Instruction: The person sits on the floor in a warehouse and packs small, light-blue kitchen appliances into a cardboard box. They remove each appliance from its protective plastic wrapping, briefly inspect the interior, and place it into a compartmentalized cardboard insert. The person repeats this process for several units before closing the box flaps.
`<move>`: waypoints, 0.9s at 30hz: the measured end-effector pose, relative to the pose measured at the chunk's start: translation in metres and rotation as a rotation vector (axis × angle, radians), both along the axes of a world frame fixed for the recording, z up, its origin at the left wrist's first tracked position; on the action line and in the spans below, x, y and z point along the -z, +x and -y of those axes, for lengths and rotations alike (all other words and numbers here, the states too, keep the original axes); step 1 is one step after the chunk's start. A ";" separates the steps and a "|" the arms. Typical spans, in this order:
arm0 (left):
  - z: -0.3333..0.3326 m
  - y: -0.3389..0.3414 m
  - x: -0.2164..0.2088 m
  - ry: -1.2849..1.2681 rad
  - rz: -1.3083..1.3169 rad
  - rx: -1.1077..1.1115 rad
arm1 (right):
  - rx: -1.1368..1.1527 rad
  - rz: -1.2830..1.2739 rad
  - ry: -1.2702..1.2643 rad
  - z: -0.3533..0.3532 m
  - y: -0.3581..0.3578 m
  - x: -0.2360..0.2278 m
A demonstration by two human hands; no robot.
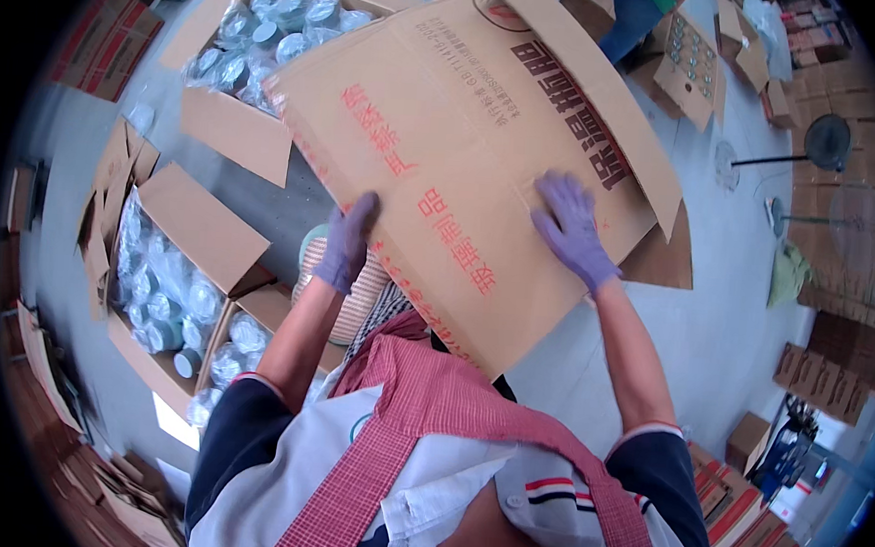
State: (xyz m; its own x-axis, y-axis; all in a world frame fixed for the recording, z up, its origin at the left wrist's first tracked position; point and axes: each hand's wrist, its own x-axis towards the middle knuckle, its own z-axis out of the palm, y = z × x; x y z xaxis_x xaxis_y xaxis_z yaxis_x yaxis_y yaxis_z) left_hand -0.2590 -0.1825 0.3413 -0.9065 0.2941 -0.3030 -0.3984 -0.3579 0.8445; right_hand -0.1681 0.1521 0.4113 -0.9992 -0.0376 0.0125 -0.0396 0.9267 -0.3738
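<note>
A large brown cardboard box with red and dark print lies tilted before me, its flaps raised along the far right side. Clear tape runs along its near left edge. My left hand, in a purple glove, holds that edge with its fingers close together; part of them is hidden. Flat on the printed face rests my right hand, also gloved in purple, its fingers spread. Below the box's left edge, a striped cushioned seat partly shows.
Left of me stand open cartons of plastic-wrapped jars. Another open carton of wrapped jars is at far left. A divided carton stands at far right, near a dark round-topped stand. Stacked boxes line the right.
</note>
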 end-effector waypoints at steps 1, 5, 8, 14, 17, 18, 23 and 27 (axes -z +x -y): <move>-0.011 -0.004 -0.028 0.064 -0.047 -0.095 | -0.163 0.090 -0.202 -0.004 0.014 -0.026; -0.048 0.005 -0.090 0.303 0.120 -0.239 | -0.399 0.115 0.091 0.000 0.115 -0.062; -0.131 0.043 -0.152 0.383 -0.237 -0.238 | -0.171 -0.118 -0.158 -0.007 0.137 -0.029; -0.148 0.041 0.031 -0.092 -0.026 -0.029 | -0.115 -0.278 0.079 -0.059 0.171 0.032; -0.155 0.104 0.061 -0.612 -0.302 0.525 | 0.133 -0.144 -0.323 -0.063 0.169 0.011; -0.144 0.127 0.014 -0.653 -0.200 0.750 | 0.394 -0.091 -0.561 -0.066 0.175 0.001; -0.094 0.147 0.064 -0.667 -0.618 1.183 | 0.573 0.002 -0.804 -0.081 0.196 -0.004; -0.145 -0.011 0.054 -0.812 -0.488 0.672 | 0.582 0.065 -0.805 -0.047 0.193 -0.007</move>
State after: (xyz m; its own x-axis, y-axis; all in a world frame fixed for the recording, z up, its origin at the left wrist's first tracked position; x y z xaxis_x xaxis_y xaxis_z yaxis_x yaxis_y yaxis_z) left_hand -0.2698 -0.0377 0.2868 -0.7141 0.6395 -0.2849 0.1286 0.5198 0.8445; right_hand 0.0245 0.1995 0.4181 -0.8588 0.4544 -0.2367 0.3835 0.2638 -0.8850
